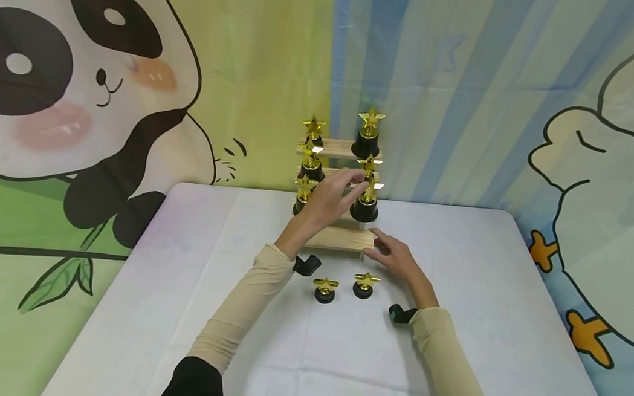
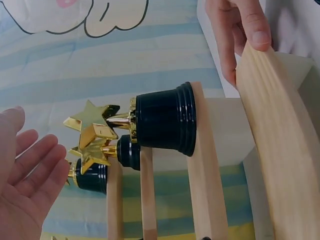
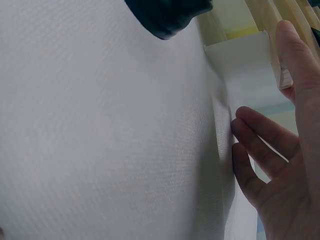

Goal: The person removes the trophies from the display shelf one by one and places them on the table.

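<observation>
A stepped wooden display stand carries gold star trophies on black bases in two columns. My left hand is raised in front of the upper steps with nothing in its grasp. In the left wrist view its fingers are loosely extended, apart from the stars. Beside it, a large trophy stands on a step. My right hand pinches the right end of the lowest board between thumb and index finger; in the right wrist view its other fingers spread below. Left-column trophies are partly hidden by my left arm.
Two small star trophies, a left one and a right one, stand on the white-covered table before the stand. A cartoon-printed curtain hangs behind the table. Dark wrist devices project from both wrists.
</observation>
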A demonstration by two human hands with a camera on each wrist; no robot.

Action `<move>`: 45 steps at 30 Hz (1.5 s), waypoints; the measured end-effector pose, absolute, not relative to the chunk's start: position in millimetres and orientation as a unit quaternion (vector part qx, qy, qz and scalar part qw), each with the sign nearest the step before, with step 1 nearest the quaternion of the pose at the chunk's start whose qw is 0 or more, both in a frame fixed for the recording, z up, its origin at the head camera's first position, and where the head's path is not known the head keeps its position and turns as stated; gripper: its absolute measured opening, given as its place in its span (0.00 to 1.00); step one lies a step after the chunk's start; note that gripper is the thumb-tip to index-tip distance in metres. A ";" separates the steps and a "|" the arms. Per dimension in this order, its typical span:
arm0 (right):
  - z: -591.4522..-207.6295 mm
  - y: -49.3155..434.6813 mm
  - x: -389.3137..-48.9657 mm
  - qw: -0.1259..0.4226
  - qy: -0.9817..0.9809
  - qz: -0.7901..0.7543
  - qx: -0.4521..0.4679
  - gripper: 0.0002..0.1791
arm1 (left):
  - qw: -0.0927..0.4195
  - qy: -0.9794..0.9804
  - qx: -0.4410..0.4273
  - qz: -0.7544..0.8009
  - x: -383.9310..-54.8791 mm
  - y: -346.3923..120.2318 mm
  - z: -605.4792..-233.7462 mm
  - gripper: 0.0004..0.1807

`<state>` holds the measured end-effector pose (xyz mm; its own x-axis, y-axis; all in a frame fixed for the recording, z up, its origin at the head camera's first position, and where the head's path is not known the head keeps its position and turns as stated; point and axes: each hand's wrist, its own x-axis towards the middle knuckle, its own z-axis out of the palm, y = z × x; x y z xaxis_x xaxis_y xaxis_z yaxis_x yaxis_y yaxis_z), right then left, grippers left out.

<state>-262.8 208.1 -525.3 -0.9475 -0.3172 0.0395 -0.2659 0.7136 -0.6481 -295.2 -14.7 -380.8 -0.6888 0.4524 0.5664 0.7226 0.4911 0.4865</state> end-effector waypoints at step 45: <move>-527.5 206.0 -264.2 0.027 0.930 -0.332 -0.154 0.32 | 0.120 -0.855 -0.327 -0.383 -323.8 15.6 -400.3 0.16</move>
